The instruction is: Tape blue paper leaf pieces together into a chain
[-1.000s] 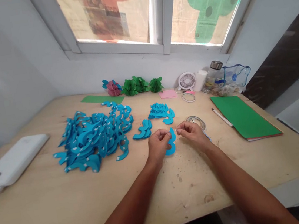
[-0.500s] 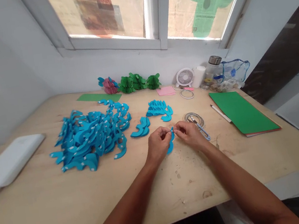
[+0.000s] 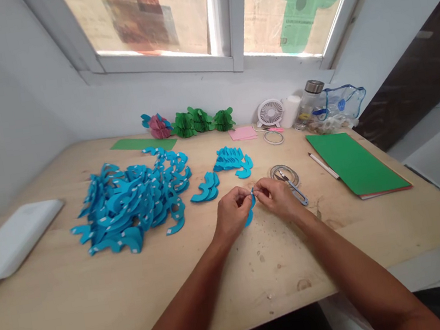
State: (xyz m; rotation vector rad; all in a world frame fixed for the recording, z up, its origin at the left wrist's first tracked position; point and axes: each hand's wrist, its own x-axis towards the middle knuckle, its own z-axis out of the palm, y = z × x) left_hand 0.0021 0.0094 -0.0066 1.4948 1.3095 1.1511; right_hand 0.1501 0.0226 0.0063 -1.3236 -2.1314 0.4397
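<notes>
Between both hands is a curved blue paper piece, its lower part hanging below the fingers. My left hand pinches its upper end with thumb and forefinger. Closed at the same end, the fingertips of my right hand almost meet those of the left. The exact spot they grip is partly hidden by the fingers. Just beyond lie a small stack of blue paper pieces and a folded blue paper row. A large pile of blue paper pieces with small white squares on them spreads to the left.
Right of my hands lie a blue craft knife and tape rolls, then a pen and green sheets. Green paper ornaments, a small fan and a bottle line the wall. A white power bank is far left.
The view has shifted very slightly. Both hands keep their pinch on the blue paper piece, with almost no movement of the fingers; nothing else on the table has moved.
</notes>
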